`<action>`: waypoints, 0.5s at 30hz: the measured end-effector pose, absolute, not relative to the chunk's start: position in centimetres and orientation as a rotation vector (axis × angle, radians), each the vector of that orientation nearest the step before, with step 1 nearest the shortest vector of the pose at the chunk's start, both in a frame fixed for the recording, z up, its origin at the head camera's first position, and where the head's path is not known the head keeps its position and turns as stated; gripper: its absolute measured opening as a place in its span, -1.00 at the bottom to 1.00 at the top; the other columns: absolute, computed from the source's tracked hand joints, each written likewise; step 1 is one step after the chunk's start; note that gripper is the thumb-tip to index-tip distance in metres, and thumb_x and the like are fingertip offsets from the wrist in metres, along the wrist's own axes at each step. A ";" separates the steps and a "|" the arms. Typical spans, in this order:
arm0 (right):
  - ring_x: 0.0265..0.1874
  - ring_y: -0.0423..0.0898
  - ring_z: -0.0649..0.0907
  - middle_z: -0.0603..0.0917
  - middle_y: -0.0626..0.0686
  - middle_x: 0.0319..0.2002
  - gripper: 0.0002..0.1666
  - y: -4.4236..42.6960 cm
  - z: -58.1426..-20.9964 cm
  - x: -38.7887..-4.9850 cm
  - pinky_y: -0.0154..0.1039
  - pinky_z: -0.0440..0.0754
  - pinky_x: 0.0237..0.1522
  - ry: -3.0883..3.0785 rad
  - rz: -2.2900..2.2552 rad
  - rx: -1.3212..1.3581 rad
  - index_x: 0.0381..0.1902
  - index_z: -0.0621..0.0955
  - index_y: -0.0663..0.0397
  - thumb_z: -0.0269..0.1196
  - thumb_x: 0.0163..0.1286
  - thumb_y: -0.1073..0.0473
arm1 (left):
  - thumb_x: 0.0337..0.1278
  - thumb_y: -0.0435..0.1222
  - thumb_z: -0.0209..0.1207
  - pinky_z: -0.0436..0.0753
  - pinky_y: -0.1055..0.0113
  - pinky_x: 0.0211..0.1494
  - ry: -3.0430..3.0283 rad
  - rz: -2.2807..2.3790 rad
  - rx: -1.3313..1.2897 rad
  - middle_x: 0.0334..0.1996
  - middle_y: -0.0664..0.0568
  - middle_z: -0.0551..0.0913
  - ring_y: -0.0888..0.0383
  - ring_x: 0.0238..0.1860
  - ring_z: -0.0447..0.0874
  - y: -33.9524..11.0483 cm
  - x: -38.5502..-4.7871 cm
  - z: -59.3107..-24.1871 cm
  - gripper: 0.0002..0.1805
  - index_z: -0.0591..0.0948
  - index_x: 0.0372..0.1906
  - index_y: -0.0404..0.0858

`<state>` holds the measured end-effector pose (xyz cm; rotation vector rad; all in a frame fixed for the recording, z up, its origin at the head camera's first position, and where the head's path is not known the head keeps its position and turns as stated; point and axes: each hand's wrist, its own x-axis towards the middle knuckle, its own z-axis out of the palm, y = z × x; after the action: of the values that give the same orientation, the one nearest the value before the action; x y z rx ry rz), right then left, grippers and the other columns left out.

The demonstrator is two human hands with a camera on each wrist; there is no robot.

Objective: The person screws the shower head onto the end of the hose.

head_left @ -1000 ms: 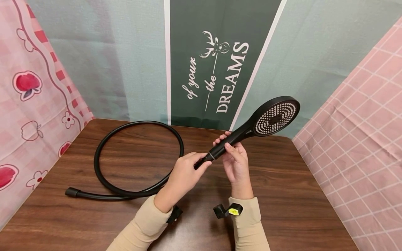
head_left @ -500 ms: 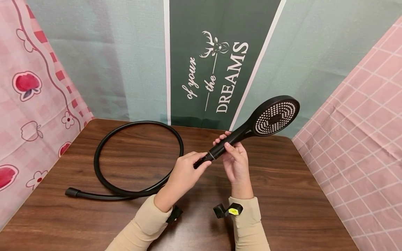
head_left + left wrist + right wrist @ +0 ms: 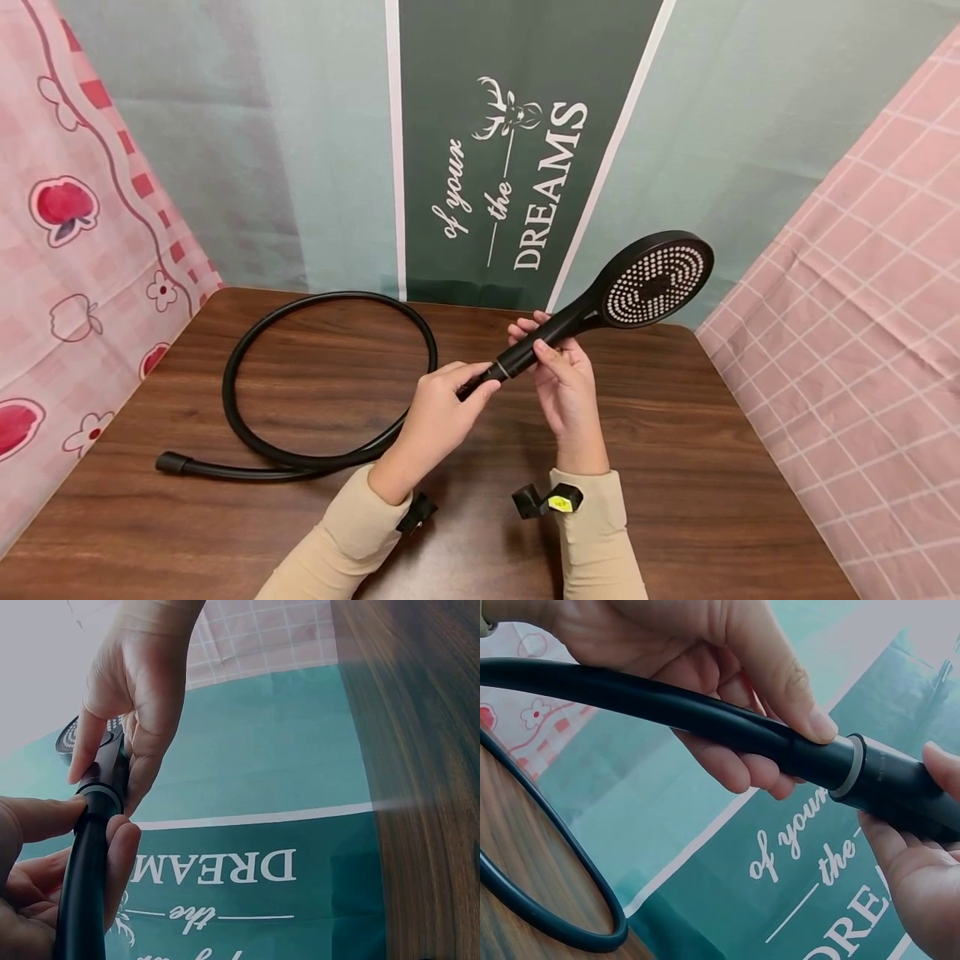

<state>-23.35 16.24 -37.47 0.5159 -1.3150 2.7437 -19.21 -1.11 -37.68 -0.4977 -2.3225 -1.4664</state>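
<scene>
A black shower head (image 3: 654,285) with pale nozzles is held tilted above the table, its face to the upper right. My right hand (image 3: 567,383) grips its handle, thumb in front and fingers behind. My left hand (image 3: 438,412) pinches the connector end of the black shower hose (image 3: 228,383), just below the handle. In the right wrist view a pale ring (image 3: 849,766) shows where hose and handle (image 3: 904,791) meet in line. Whether threads are engaged inside cannot be seen. From the left hand the hose runs down into a loop on the table.
The hose's other end fitting (image 3: 172,463) lies at the left of the brown wooden table (image 3: 675,500). Fabric hangs behind and at both sides: a green printed curtain (image 3: 322,150), pink fruit-patterned cloth (image 3: 67,275) at left, pink checked cloth (image 3: 847,317) at right.
The head view has shifted very slightly. Both hands keep the same hold on the shower head and hose, with hardly any visible movement.
</scene>
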 end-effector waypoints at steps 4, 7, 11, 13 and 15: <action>0.06 -0.08 0.73 0.75 0.09 0.02 -0.63 17.0 -37.4 -23.5 -0.20 0.59 0.19 -1.327 2.726 0.460 0.20 0.45 0.23 0.03 0.48 0.48 | 0.20 -0.26 0.33 0.55 0.44 -0.37 -2.353 -1.490 -0.482 -0.32 0.00 0.74 0.25 -0.44 0.56 -1.2 -19.2 -37.7 -0.73 0.75 -0.03 -0.24; 0.08 -0.04 0.72 0.74 0.14 0.05 -0.75 17.9 -37.3 -23.7 -0.23 0.62 0.15 -1.273 2.723 0.401 0.02 0.54 0.25 -0.02 0.52 0.45 | 0.19 -0.26 0.34 0.54 0.44 -0.37 -2.406 -1.524 -0.450 -0.32 0.02 0.74 0.27 -0.45 0.55 -1.2 -19.3 -37.8 -0.74 0.76 -0.03 -0.22; 0.12 0.04 0.70 0.71 0.22 0.07 -0.71 18.8 -37.1 -23.7 -0.19 0.64 0.13 -1.139 2.746 0.401 -0.30 0.59 0.26 -0.05 0.56 0.37 | 0.20 -0.25 0.33 0.55 0.43 -0.37 -2.457 -1.563 -0.417 -0.32 0.04 0.73 0.28 -0.43 0.56 -1.2 -19.5 -38.0 -0.75 0.76 -0.03 -0.20; 0.13 0.07 0.70 0.69 0.23 0.09 -0.69 19.2 -37.0 -23.8 -0.15 0.64 0.13 -1.061 2.771 0.436 -0.27 0.61 0.29 -0.06 0.58 0.32 | 0.20 -0.25 0.33 0.56 0.43 -0.36 -2.466 -1.573 -0.413 -0.33 0.04 0.73 0.27 -0.41 0.59 -1.3 -19.6 -38.0 -0.75 0.76 -0.03 -0.20; 0.14 0.08 0.68 0.66 0.22 0.12 -0.69 19.4 -36.9 -23.7 -0.12 0.65 0.13 -0.999 2.785 0.445 -0.13 0.62 0.34 -0.04 0.58 0.28 | 0.19 -0.25 0.33 0.57 0.42 -0.34 -2.471 -1.582 -0.410 -0.32 0.04 0.73 0.25 -0.39 0.61 -1.4 -19.7 -38.0 -0.75 0.76 -0.03 -0.20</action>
<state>-23.74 19.42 -36.88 0.4448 -0.9985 2.7845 -19.73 -1.41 -38.04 -0.4102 -2.4710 -1.5817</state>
